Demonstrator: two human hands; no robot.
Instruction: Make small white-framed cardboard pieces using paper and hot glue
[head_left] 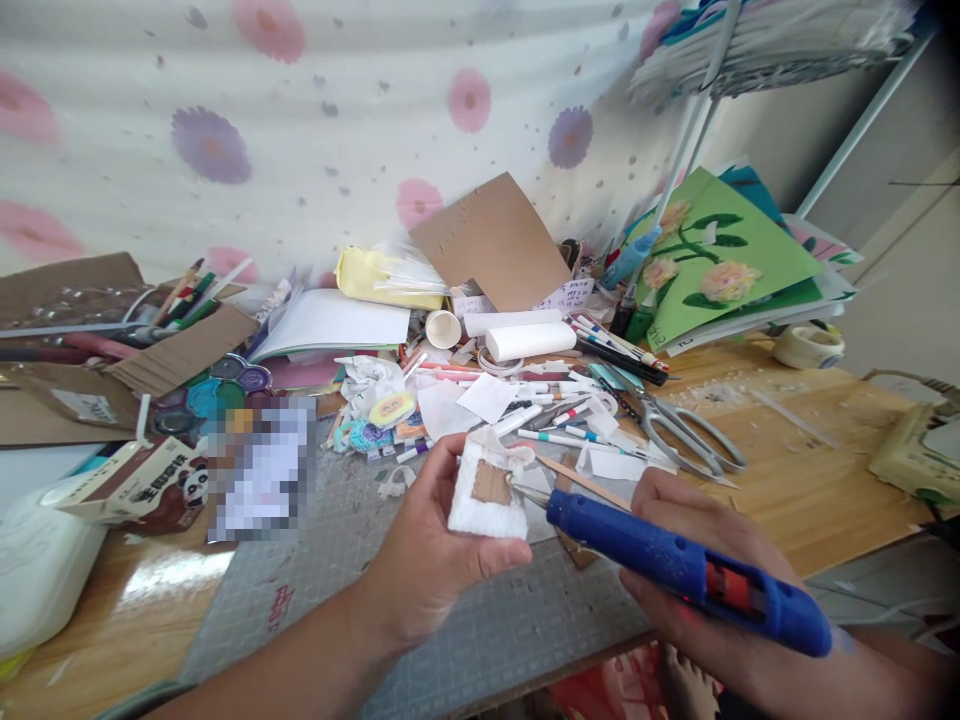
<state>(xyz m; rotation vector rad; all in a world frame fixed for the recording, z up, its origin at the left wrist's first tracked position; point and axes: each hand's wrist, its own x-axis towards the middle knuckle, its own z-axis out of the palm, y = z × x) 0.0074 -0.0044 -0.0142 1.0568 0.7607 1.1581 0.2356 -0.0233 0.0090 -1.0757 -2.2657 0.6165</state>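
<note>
My left hand point(431, 545) holds a small square piece of cardboard point(493, 484) wrapped round its edges in white fuzzy fabric point(487, 518). A bare brown patch shows in its middle, and a flap of the fabric stands up at the top edge. My right hand point(697, 530) is wrapped round a blue hot glue gun point(637, 540). Its metal nozzle points left and reaches the right side of the bare patch; I cannot tell whether it touches. A thin wooden stick point(585, 483) lies behind the nozzle, close to my right fingers.
A grey cutting mat point(300, 590) lies under my hands. Behind them are heaped pens, paper scraps and a white roll point(530, 341). Large scissors point(690, 435) lie at right; a milk carton point(142, 485) and a cardboard box point(67, 400) stand at left.
</note>
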